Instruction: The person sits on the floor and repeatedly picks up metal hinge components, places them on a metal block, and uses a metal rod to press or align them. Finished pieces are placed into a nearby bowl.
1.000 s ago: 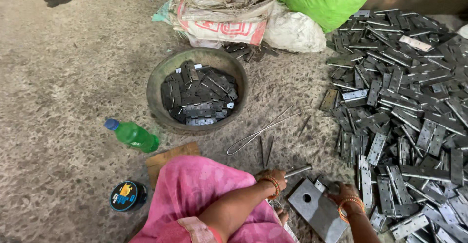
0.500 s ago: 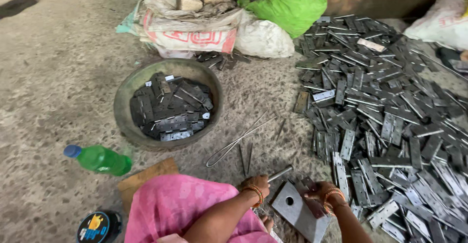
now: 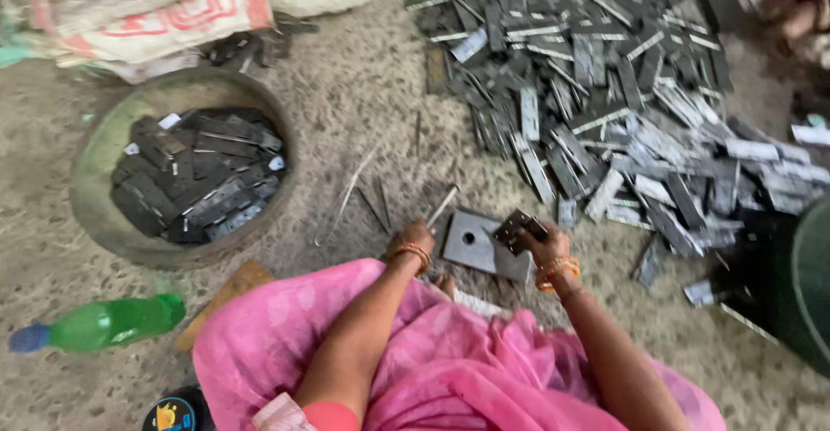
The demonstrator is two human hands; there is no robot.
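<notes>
1. The right hand pinches a small dark metal piece just above the square grey plate on the floor.
2. The left hand rests beside the plate, seemingly closed around a thin rod; blur hides its grip.
3. The metal strip pile lies to the right, well apart from the round basin.

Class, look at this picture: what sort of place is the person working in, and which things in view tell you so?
Probably a small, informal metal workshop on a rough floor. A large heap of flat metal strips lies loose, a round basin holds more, and the hands work at a square steel block.
</notes>
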